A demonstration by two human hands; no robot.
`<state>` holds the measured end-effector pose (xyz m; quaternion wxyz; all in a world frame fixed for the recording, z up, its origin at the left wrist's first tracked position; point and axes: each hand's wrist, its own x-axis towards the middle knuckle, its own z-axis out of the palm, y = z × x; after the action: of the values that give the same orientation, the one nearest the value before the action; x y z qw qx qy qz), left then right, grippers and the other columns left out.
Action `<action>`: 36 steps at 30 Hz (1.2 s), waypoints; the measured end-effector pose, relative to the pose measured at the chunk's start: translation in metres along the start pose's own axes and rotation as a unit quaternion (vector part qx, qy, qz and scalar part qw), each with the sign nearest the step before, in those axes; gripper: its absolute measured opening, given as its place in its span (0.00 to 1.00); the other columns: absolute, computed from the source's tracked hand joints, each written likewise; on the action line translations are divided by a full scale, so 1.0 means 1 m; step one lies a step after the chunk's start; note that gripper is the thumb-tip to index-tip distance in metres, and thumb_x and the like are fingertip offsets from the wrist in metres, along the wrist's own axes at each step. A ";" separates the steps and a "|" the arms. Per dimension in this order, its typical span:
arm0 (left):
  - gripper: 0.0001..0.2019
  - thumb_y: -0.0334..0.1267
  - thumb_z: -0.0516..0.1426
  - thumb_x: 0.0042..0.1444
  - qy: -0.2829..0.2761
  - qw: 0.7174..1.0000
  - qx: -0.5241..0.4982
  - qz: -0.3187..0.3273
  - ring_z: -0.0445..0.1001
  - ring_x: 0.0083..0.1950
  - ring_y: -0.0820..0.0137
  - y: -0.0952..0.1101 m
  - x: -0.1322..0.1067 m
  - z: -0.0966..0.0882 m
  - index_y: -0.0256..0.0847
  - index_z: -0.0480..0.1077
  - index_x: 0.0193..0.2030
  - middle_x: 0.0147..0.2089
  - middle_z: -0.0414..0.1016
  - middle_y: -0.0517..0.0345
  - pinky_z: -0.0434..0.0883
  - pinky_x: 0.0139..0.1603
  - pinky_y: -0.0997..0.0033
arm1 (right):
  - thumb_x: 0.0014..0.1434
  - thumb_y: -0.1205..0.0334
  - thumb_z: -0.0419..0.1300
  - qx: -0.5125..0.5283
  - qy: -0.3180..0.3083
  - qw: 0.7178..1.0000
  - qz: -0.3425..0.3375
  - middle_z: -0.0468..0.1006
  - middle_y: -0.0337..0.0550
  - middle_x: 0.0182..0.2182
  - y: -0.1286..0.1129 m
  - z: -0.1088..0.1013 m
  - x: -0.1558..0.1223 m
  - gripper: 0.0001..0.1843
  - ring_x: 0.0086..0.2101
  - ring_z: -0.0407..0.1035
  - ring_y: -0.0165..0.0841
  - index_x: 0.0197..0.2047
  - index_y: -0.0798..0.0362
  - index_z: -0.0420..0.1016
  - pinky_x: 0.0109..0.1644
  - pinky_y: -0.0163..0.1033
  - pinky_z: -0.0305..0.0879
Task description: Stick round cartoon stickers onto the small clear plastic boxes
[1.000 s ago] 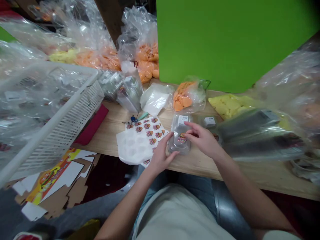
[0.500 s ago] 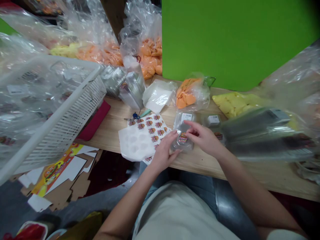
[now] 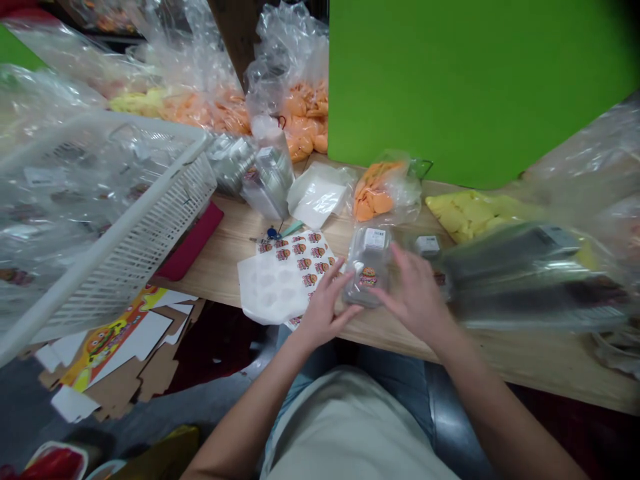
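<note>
A clear plastic clamshell box (image 3: 356,288) lies on the table in front of me. It bears a white barcode label (image 3: 375,238) and a burger-character sticker (image 3: 369,277). My left hand (image 3: 327,303) is at the box's left edge, thumb and fingers apart, fingertips seeming to touch it. On the right side my right hand (image 3: 417,290) is slightly blurred, its fingers spread by the box's right edge. Left of the box lies a sheet of burger stickers (image 3: 315,253), with a peeled white backing sheet (image 3: 270,287) over part of it.
A white plastic basket (image 3: 185,193) of packed clear boxes stands at the left. Behind are stacked clear boxes (image 3: 267,187) and a bag of orange pieces (image 3: 373,200). A second clear box (image 3: 427,247) and a long plastic-wrapped stack (image 3: 525,280) lie at right. A green panel (image 3: 475,87) rises behind.
My right hand has moved away from the sticker to the box's right edge, and its fingers have spread. My left hand has drawn back slightly to the left, uncovering more of the box.
</note>
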<state>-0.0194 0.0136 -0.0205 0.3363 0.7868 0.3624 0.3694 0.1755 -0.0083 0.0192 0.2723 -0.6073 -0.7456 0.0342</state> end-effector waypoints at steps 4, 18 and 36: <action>0.14 0.42 0.53 0.57 0.173 0.966 -0.089 -0.171 0.66 0.54 0.64 0.014 0.000 -0.014 0.41 0.65 0.48 0.53 0.66 0.48 0.67 0.50 0.63 | 0.55 0.54 0.58 0.055 -0.066 0.996 -0.029 0.63 0.49 0.56 -0.003 0.000 -0.002 0.39 0.56 0.56 0.44 0.65 0.47 0.43 0.57 0.53 0.55; 0.13 0.47 0.59 0.49 -0.070 0.967 -0.171 -0.178 0.69 0.33 0.72 0.062 0.033 0.010 0.38 0.69 0.31 0.28 0.70 0.59 0.67 0.37 0.70 | 0.57 0.57 0.56 0.065 -0.046 0.995 -0.055 0.63 0.48 0.57 0.032 -0.055 -0.051 0.34 0.56 0.57 0.40 0.64 0.46 0.49 0.58 0.49 0.58; 0.22 0.48 0.56 0.51 0.408 0.813 0.092 -0.405 0.65 0.52 0.63 -0.075 -0.124 -0.085 0.38 0.62 0.49 0.50 0.64 0.47 0.68 0.49 0.60 | 0.56 0.64 0.53 0.138 -0.133 0.979 -0.076 0.59 0.55 0.59 -0.106 0.074 -0.014 0.26 0.60 0.51 0.47 0.59 0.53 0.59 0.58 0.55 0.55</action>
<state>-0.1711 -0.0276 -0.0792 0.2029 0.3736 0.7843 0.4519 0.0500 -0.0284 -0.0088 0.2538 -0.4955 -0.8072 0.1961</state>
